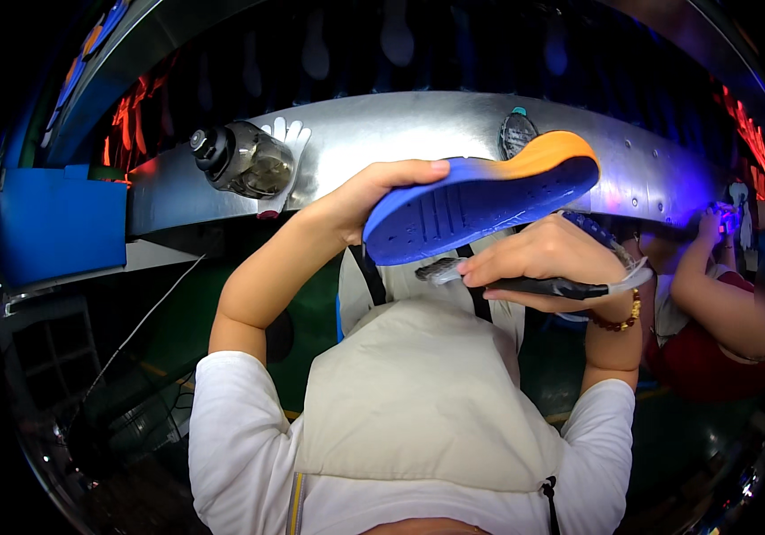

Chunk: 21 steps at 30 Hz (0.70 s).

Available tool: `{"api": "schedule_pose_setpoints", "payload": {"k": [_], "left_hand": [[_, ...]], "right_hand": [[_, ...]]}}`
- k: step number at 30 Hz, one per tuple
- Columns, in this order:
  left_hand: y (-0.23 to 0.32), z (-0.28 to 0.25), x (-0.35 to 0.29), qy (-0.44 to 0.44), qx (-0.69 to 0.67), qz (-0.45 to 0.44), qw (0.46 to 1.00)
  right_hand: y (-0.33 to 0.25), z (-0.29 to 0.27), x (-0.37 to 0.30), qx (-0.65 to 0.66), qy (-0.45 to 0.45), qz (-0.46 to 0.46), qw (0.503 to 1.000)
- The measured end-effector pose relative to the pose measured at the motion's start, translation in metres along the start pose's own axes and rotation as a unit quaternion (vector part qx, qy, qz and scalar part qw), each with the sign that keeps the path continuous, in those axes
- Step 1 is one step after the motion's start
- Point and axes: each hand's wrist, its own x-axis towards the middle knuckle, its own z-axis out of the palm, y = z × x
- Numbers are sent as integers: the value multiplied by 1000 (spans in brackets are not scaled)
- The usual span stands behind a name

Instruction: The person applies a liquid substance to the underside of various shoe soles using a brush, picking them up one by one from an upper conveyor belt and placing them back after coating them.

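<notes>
- Two near hands: left hand and right hand
- One blue and orange insole
- One black tool
- One bottle
- One white glove
- One bead bracelet
- One dark oval thing
- One other person

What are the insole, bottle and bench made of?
The insole is probably foam or rubbery plastic: smooth, slightly shiny, with moulded grooves. The bottle looks like glossy plastic, maybe glass: its body is see-through. The bench looks like metal: silvery, with blurry glare.
</notes>
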Motion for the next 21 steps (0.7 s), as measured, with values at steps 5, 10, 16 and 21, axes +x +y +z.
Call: {"api": "schedule_pose_setpoints", "payload": {"k": [5,10,16,21], "left_hand": [[4,7,-2,-6,33,8,999],[0,-2,-9,37,99,-34,994],[2,-6,-11,44,131,-23,990],[-5,-15,-15,56,70,-26,996]], "right_hand": [[8,1,-9,-17,87,11,996],[1,-9,-15,-55,7,-3,998],[16,-8,-15,-81,26,43,995],[17,-16,-16,-43,24,1,999]]}}
